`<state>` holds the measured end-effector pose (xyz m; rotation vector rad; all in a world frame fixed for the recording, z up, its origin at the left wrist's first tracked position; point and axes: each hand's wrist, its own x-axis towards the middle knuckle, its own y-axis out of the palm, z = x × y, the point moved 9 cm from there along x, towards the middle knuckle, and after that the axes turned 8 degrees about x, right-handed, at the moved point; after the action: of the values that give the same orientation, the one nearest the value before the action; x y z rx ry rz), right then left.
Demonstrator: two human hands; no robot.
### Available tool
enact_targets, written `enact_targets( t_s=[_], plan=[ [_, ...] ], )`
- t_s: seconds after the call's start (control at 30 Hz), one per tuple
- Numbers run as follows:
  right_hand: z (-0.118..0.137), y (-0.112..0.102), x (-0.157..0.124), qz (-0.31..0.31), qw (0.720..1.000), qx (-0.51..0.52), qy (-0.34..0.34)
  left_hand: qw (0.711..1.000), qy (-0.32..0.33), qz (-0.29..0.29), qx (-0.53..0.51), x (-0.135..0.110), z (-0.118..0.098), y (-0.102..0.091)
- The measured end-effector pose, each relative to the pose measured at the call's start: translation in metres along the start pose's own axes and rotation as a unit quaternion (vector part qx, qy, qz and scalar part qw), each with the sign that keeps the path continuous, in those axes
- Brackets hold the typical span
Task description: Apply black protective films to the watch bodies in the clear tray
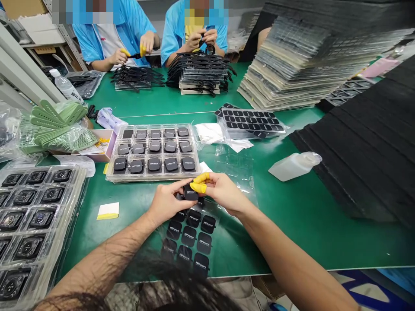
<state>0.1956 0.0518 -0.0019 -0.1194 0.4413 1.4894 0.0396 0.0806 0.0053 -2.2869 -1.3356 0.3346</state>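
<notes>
Head view: one black case [190, 194], gripped between left hand [163, 203] and right hand [223, 191], both equally near. Location: above label sheet's [188, 236] far end, just short of tray [152, 176].

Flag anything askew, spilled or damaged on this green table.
The white bottle at right lies on its side rather than standing upright; no spill or damage shows. In the clear tray, several black units sit slightly rotated in their compartments.
</notes>
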Motion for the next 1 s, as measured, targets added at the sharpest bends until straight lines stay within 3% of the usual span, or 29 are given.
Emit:
enact_targets(
  t_s=[0.83,1.0],
  plan=[
    [-0.003,-0.001,-0.002,-0.003,1.0,-0.026,-0.014,1.0,0.007,-0.014,0.022,-0.001,-0.001,-0.001],
    [0.007,-0.014,-0.008,-0.067,0.992,-0.093,-0.045,1.0,-0.007,-0.011,-0.022,-0.001,0.003,-0.001]
  ],
)
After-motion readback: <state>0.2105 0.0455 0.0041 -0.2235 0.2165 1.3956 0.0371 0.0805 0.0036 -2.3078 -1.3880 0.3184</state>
